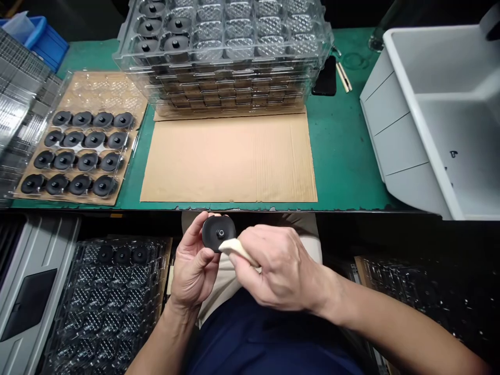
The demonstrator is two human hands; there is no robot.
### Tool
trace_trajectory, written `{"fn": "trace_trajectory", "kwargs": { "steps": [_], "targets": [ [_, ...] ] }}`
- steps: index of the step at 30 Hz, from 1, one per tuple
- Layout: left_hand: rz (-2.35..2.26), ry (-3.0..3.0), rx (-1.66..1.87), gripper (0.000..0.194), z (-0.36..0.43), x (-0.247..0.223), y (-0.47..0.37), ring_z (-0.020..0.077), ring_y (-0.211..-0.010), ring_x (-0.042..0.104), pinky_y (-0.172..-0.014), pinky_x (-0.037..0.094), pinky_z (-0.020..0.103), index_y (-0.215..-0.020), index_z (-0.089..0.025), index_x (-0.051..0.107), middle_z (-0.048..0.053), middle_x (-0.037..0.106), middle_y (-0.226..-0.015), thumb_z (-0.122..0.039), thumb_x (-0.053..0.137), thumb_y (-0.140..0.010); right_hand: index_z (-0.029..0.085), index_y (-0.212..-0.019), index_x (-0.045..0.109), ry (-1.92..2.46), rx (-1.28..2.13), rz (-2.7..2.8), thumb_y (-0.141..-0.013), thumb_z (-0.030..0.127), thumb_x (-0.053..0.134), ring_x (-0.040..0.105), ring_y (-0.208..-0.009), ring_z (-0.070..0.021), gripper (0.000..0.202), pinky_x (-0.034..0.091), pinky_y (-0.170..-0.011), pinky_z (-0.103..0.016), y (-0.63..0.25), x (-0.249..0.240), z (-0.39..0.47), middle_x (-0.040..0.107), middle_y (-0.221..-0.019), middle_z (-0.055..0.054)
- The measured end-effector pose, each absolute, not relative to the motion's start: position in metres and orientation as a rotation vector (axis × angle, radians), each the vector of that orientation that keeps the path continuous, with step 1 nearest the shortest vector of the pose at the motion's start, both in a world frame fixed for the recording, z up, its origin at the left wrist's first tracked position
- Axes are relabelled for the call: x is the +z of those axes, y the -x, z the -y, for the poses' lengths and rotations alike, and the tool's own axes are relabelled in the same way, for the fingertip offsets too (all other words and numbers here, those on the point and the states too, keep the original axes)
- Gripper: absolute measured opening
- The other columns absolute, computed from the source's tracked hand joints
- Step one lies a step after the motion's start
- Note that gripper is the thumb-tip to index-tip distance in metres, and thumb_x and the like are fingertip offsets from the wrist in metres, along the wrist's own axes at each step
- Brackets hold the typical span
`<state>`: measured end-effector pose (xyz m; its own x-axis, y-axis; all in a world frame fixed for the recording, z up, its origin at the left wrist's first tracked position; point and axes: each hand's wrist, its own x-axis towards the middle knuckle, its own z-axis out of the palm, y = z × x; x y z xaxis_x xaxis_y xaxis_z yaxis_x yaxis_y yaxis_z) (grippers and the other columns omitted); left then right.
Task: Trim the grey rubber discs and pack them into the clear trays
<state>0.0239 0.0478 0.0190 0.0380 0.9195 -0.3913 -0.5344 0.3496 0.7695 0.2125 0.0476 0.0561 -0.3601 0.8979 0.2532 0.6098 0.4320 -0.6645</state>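
Note:
Below the table's front edge, my left hand (pixel 196 265) grips a round black part (pixel 214 229) by its rim, its small central post facing up. My right hand (pixel 275 265) is closed around a cream-coloured tool (pixel 237 249), whose tip touches or nearly touches the part's lower right edge. What the tool's tip is made of is too small to tell. More black parts of the same kind (pixel 95 139) sit in rows in a clear tray on cardboard (pixel 130 179) at the left of the table.
Stacked clear trays (pixel 230 78) stand behind a flat cardboard sheet (pixel 230 161). A white bin (pixel 410 130) is at the right, beside a black phone (pixel 326 78). Clear trays (pixel 113 297) lie low at left, and a blue crate (pixel 49 44) at back left.

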Motion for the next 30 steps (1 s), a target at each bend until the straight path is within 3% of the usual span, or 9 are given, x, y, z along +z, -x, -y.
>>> {"fn": "trace_trajectory", "kwargs": {
  "steps": [9,25,30],
  "targets": [
    [-0.898,-0.447,1.081,0.047,-0.048,0.017,-0.018,0.0227,-0.111,0.073,-0.095,0.059,0.025,-0.127,-0.023,0.075,0.009,0.078,-0.122,-0.038,0.083,-0.083,0.021,-0.07,0.043,1.257,0.675,2.119,-0.095,0.024,0.052,0.036,-0.059,-0.0127,0.027,0.026,-0.061,-0.031,-0.218,0.051,-0.05,0.046,-0.065,0.003],
    [-0.977,-0.425,1.031,0.045,-0.043,0.015,-0.019,0.0236,-0.109,0.074,-0.094,0.059,0.026,-0.122,-0.024,0.078,0.01,0.079,-0.118,-0.043,0.084,-0.081,0.021,-0.07,0.047,1.294,0.575,2.182,-0.096,0.024,0.052,0.036,-0.059,-0.0137,0.027,0.023,-0.061,-0.032,-0.223,0.048,-0.049,0.048,-0.064,0.003],
    [-0.973,-0.398,1.008,0.043,-0.04,0.016,-0.021,0.0189,-0.098,0.076,-0.087,0.06,0.021,-0.12,-0.023,0.078,0.007,0.08,-0.115,-0.039,0.085,-0.081,0.02,-0.073,0.051,1.325,0.465,2.21,-0.1,0.026,0.049,0.04,-0.063,-0.0156,0.027,0.027,-0.065,-0.034,-0.223,0.048,-0.052,0.052,-0.069,0.001]
  ]
}}
